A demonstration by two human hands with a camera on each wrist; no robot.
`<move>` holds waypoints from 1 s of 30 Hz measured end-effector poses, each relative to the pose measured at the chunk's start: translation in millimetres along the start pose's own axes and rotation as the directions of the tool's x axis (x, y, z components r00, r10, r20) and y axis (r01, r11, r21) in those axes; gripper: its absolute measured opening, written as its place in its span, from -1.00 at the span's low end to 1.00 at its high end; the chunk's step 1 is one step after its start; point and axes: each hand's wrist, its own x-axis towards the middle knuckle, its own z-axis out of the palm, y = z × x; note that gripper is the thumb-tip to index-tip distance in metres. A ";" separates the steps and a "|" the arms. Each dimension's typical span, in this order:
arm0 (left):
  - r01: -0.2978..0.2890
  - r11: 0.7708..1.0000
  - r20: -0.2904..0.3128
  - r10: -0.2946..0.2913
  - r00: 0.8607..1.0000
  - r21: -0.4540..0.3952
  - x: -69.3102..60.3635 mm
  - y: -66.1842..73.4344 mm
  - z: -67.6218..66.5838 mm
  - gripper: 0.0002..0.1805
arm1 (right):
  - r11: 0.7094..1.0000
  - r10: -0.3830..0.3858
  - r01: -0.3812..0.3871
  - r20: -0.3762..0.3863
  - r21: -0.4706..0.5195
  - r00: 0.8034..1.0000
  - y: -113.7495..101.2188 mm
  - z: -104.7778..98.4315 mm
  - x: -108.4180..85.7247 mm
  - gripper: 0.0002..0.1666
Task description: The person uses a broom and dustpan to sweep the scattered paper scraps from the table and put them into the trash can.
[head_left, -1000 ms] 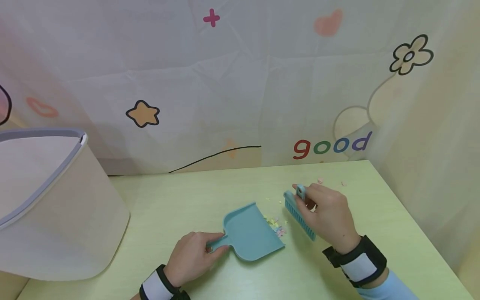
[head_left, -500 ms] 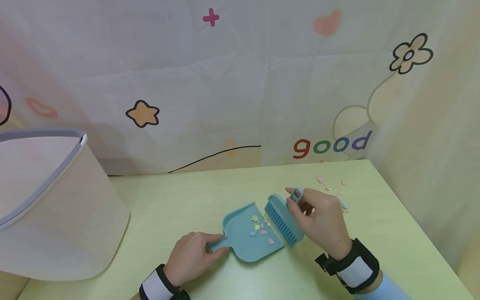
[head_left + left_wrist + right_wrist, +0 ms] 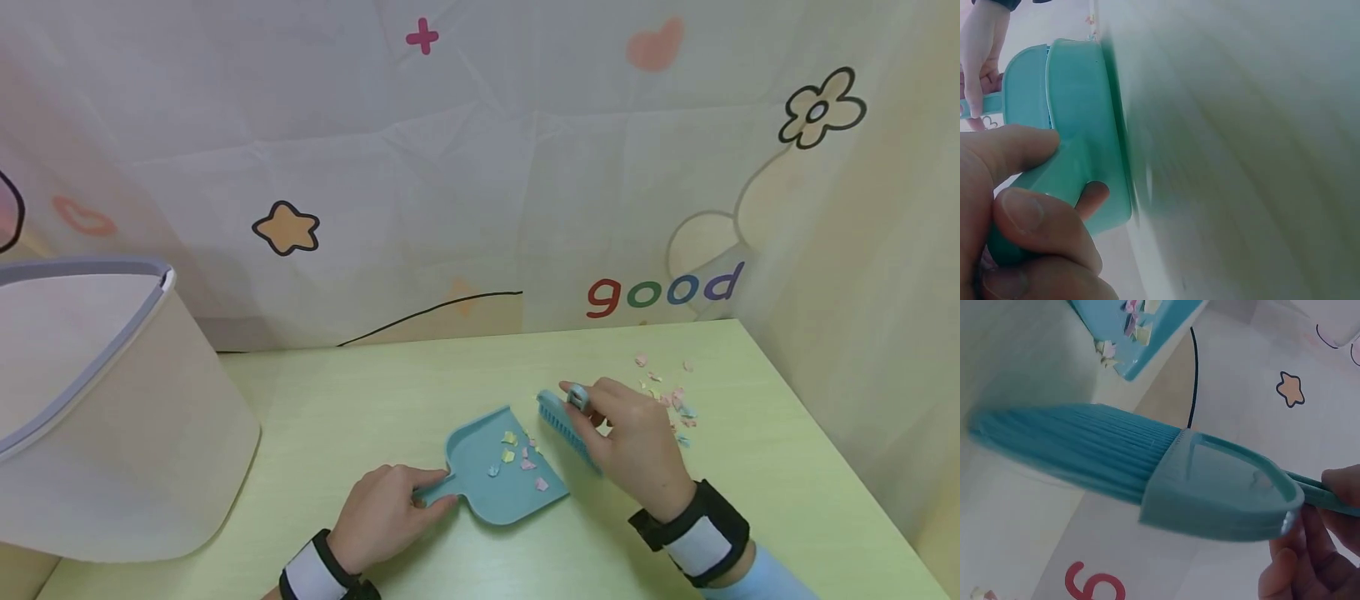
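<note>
My left hand (image 3: 390, 510) grips the short handle of a light-blue dustpan (image 3: 491, 487), which lies on the table with its wide lip toward the right. Several yellow, pink and blue paper scraps (image 3: 528, 464) are in the pan, some by its lip. My right hand (image 3: 637, 437) pinches the handle of a matching small hand brush (image 3: 558, 419), just right of that lip. In the right wrist view the brush's bristles (image 3: 1085, 440) stand apart from the pan. The left wrist view has my fingers (image 3: 1047, 225) curled round the dustpan handle.
A tall white bin (image 3: 135, 433) with a grey-violet rim stands at the left. More paper scraps (image 3: 677, 398) lie on the pale table (image 3: 360, 392) beyond my right hand. A printed curtain (image 3: 450, 167) hangs behind the table.
The brush swept left to the dustpan's lip, then drew back slightly as it turned. Scraps from beside the lip are now in the pan. The left hand and dustpan stayed put.
</note>
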 end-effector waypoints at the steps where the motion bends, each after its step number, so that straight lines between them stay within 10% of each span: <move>1: -0.001 1.000 0.000 0.001 1.000 -0.001 -0.2 0.5 -0.2 -0.65 | 1.000 0.003 -0.003 0.010 0.003 1.000 -0.8 0.9 -0.6 -0.69; 16: -0.023 0.999 -0.041 0.025 0.999 0.048 -1.8 2.7 -0.3 -0.71 | 0.967 0.091 -0.083 -0.021 0.242 0.996 -9.2 1.6 0.3 -0.76; 30: -0.012 0.999 -0.036 0.013 0.999 0.038 -1.3 2.2 -1.1 -0.68 | 0.996 0.063 -0.056 -0.106 0.070 0.992 2.2 -4.1 4.8 -0.71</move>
